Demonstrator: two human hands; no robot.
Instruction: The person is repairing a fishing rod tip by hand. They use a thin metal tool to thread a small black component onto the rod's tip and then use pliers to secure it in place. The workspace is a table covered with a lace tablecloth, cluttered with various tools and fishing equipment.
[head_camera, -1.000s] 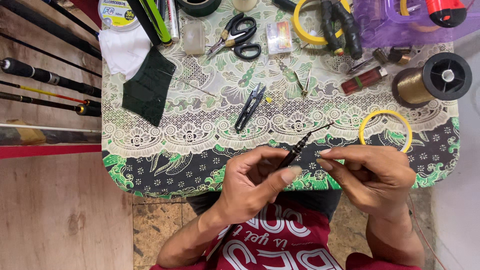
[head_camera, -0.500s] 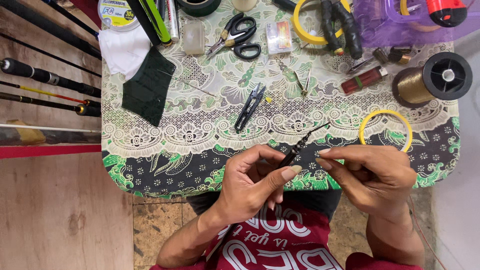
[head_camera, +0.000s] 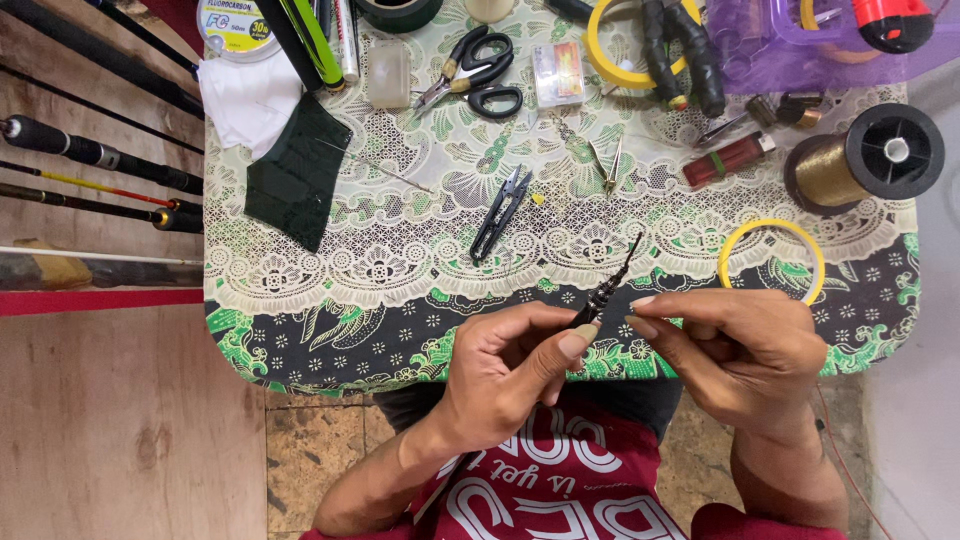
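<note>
The left hand (head_camera: 505, 375) is closed around a thin dark rod tip (head_camera: 606, 285), pinching its thicker ribbed end between thumb and forefinger so the slim point angles up toward 1 o'clock over the near edge of the table (head_camera: 300, 340). That grip near the base leaves the tapered end free and steady for fine work. The right hand (head_camera: 735, 350) sits just beside it at 3 o'clock, fingers curled with thumb and forefinger drawn together close to the rod tip; they may be pinching a fine thread, but nothing that thin shows clearly, so I cannot tell what they grasp. A reddish strand trails down past the right wrist at 5 o'clock.

The rest is laid out within reach on the patterned lace cloth. Straight ahead at 12 o'clock from the hands lie small black line snips (head_camera: 502, 212), and further off the black-handled scissors (head_camera: 478, 75), both with handles toward the person for a quick pickup. At 2 o'clock a yellow ring (head_camera: 728, 248) lies flat near the right hand, and beyond it a black spool of gold thread (head_camera: 862, 155) rests on its side with its dark flange facing up toward the camera. A red lighter (head_camera: 728, 160) lies between the spool and a pair of tweezers (head_camera: 608, 165). At 10 o'clock a dark green cloth (head_camera: 295, 180) overlaps a white cloth (head_camera: 245, 100). Several fishing rods (head_camera: 90, 155) lie off the table's left side at 9 o'clock, out of the way.
</note>
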